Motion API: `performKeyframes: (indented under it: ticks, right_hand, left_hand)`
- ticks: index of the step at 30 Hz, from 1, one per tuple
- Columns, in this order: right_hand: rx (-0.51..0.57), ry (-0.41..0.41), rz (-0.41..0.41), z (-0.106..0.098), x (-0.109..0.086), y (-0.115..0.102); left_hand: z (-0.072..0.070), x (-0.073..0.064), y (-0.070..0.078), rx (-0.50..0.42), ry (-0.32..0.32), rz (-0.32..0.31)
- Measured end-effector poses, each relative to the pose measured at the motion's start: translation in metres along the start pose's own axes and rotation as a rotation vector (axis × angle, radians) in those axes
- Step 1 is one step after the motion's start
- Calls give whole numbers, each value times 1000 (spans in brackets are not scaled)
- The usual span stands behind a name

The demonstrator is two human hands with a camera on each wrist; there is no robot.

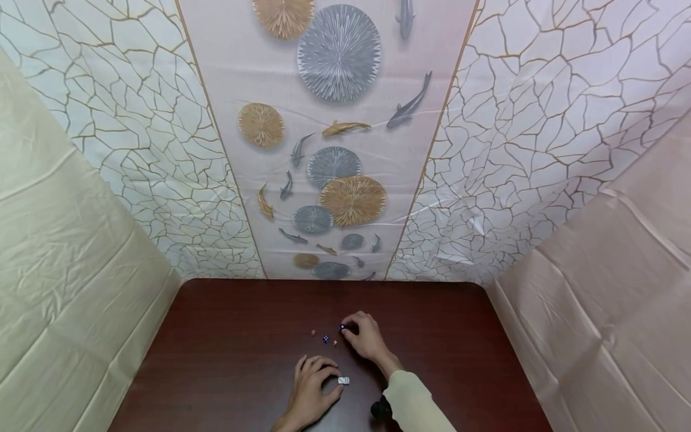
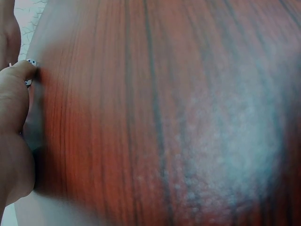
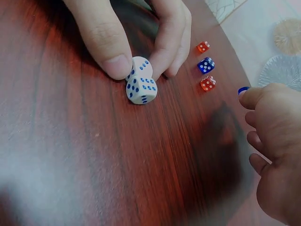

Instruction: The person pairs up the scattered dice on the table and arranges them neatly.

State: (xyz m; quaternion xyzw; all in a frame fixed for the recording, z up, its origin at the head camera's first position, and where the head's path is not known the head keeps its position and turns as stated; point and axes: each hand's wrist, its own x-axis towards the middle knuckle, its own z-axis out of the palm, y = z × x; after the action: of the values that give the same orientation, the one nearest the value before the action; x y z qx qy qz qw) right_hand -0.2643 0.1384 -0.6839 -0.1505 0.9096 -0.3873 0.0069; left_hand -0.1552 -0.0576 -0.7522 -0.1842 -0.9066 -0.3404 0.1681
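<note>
My left hand (image 1: 310,389) is low on the table, its thumb and fingertip pinching a white die (image 3: 142,66) with blue pips. A second white die (image 3: 142,91) sits right against the first, on the side away from the palm. Farther forward and to the right, my right hand (image 1: 368,339) pinches a blue die (image 3: 243,90) between thumb and finger; the fingers hide most of it in the right wrist view. Just left of that hand lie a translucent orange-red die (image 3: 202,46), a blue die (image 3: 206,65) and another orange-red die (image 3: 208,83), spaced in a row.
The dark reddish-brown wooden table (image 1: 232,336) has rounded far corners. A patterned cloth (image 1: 340,138) with fish and discs hangs behind it, and plain pale cloths hang at both sides. A black rounded object (image 1: 381,409) is beside the right sleeve (image 1: 415,399).
</note>
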Motion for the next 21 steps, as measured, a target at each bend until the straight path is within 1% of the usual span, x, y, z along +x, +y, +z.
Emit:
performKeyframes:
  ticks: [6,9,13,18,21]
  right_hand:
    - [24,-6,-5,-6,-14,1]
    - [6,-5,-11,-8,-23,0]
    - [-29,1,-43,-10,-35,0]
    - [-46,-9,-65,-12,-48,0]
    - [-53,-28,-62,-13,-55,-1]
  left_hand:
    - [-2,1,3,-18,-9,-7]
    - [-3,0,4,-25,-22,-15]
    - [-3,0,4,-33,-30,-19]
    - [-3,0,4,-41,2,10]
    - [-3,0,4,-45,19,29]
